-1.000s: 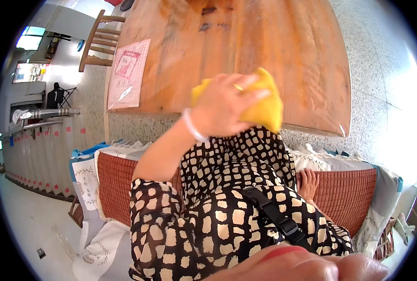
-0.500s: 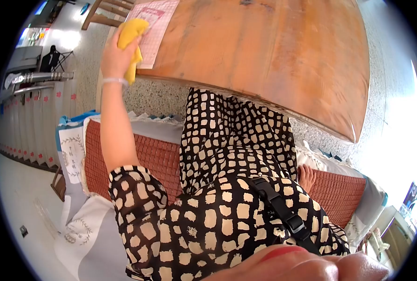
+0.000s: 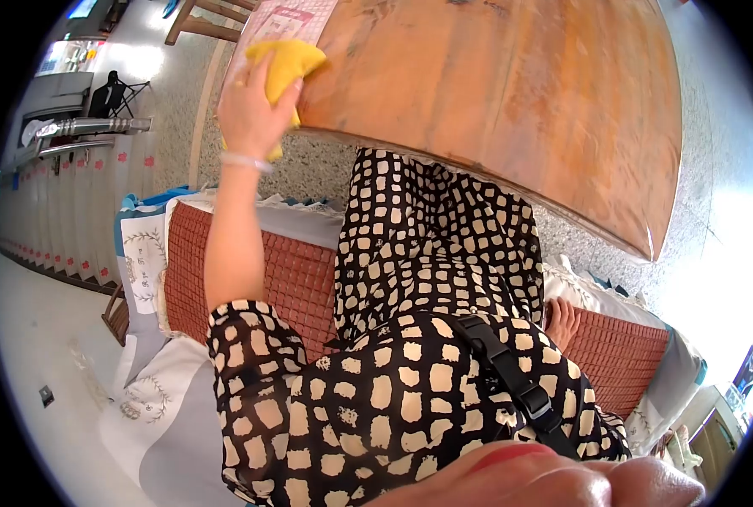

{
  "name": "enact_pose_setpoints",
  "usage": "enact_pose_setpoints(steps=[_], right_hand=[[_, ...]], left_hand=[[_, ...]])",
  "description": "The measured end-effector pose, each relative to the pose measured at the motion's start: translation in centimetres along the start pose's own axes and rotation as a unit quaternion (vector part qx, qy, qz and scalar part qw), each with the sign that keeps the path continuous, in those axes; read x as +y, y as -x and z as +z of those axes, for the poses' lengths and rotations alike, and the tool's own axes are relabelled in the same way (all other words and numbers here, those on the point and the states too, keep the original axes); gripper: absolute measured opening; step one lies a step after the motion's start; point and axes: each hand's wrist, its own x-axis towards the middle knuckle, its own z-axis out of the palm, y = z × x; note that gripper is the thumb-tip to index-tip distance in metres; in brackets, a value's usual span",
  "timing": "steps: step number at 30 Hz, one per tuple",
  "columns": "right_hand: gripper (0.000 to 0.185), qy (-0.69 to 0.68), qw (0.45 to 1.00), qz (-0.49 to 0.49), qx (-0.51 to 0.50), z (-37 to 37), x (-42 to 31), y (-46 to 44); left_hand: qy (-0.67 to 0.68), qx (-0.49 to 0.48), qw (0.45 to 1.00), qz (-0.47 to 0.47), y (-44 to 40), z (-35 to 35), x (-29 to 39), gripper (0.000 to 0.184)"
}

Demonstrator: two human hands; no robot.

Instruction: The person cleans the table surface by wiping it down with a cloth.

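My left hand [image 3: 256,114] is closed on a yellow cloth [image 3: 288,63], pressing it down at the near left edge of a wooden table [image 3: 478,93]. One part of the cloth lies over the tabletop, and a corner hangs below my palm. Beside the hand, a pink-and-white checked sheet [image 3: 305,19] lies on the table's left end. My right hand [image 3: 562,323] rests on the seat beside my thigh, touching the reddish-brown mat [image 3: 617,355]. Its fingers are stretched out and seem to hold nothing; part of the hand is hidden by my patterned clothing [image 3: 436,279].
I sit on a seat with a brown mat [image 3: 300,279] and grey-white covers [image 3: 182,422]. A wooden chair [image 3: 212,25] stands beyond the table's left end. Farther left are a curtain with red flowers [image 3: 81,207] and a black folding chair [image 3: 110,97].
My left hand has moved right along the table edge with the yellow cloth, off part of the checked sheet. The view has shifted slightly. My right hand stays on the seat.
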Motion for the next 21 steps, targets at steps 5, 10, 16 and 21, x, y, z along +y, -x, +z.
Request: enact_pose_setpoints(steps=[5,10,16,21], right_hand=[[0.039,-0.006,1.000,0.001,0.004,-0.2,-0.4,0.0],[0.040,0.005,1.000,-0.009,-0.008,0.7,0.6,0.3],[0.041,-0.006,1.000,0.004,-0.019,-0.7,-0.6,0.0],[0.043,-0.011,1.000,0.003,-0.028,-1.0,-0.7,-0.1]], left_hand=[[0.034,0.012,0.997,0.061,2.5,-0.1,2.0,0.059],[0.072,-0.037,0.997,0.020,-2.4,1.5,-1.6,0.067],[0.069,-0.058,0.991,-0.104,-12.1,6.9,-6.9,0.072],[0.007,-0.090,0.958,-0.272,-16.2,7.0,-5.7,0.074]])
